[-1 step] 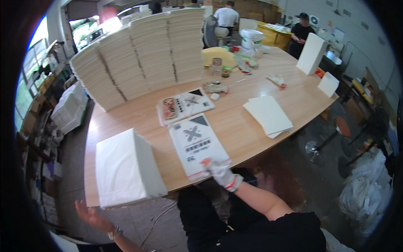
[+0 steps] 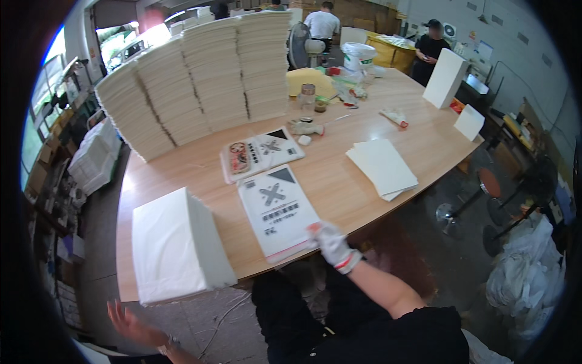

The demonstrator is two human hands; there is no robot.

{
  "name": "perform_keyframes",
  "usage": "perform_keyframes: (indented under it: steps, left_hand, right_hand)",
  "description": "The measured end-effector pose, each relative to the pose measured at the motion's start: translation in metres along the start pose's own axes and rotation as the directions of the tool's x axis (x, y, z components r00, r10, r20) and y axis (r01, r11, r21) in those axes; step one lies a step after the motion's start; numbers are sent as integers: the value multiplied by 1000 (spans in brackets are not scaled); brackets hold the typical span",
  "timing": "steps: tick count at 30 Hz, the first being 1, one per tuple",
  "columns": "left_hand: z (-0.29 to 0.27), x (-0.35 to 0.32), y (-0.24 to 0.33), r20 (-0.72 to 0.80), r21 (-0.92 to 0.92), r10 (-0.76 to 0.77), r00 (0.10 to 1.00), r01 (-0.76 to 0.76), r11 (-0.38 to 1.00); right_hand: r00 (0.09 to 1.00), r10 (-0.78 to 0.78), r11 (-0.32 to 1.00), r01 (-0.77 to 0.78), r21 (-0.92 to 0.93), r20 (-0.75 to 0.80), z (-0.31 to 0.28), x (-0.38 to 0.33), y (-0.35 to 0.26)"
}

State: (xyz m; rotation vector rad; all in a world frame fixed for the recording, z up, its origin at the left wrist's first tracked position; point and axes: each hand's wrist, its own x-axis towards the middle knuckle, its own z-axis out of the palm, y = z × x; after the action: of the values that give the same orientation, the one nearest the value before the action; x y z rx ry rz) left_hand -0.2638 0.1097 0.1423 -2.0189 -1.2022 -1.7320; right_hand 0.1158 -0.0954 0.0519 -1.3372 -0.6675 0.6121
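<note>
My left hand point(image 2: 134, 326), bare with a band at the wrist, hangs in the air off the table's front edge, fingers spread and holding nothing. Closest to it is a tall stack of white sheets point(image 2: 162, 246) at the table's front left corner. My right hand point(image 2: 333, 246) wears a white glove with reddish fingertips and is at the lower right corner of a flat white plastic bag point(image 2: 280, 212) with black print. Motion blurs its fingers, so their grip is unclear. Behind that bag lies a similar printed bag point(image 2: 285, 145), with a patterned reddish case point(image 2: 239, 159) on it.
A long wall of stacked sheets point(image 2: 206, 73) lines the table's far left. Loose white sheets point(image 2: 383, 168) lie to the right. Farther back are a jar point(image 2: 307, 100), a crumpled glove point(image 2: 306, 127) and a white bucket point(image 2: 357, 57). A person point(image 2: 431, 51) stands beyond the table.
My right hand has shifted right, from the bag's lower edge to its lower right corner. My left hand has moved slightly down, still with fingers apart. The whole view has shifted slightly.
</note>
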Motion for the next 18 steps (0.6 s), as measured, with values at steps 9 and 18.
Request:
perform_keyframes:
  steps: [9, 18]
  left_hand:
    - [59, -82, 153, 498, -745, 386, 777, 155, 649]
    - [181, -156, 192, 748, -549, 468, 470, 43, 835]
  right_hand:
    - [452, 186, 977, 12, 214, -872, -334, 16, 36]
    - [441, 193, 979, -149, 141, -876, -333, 48, 21]
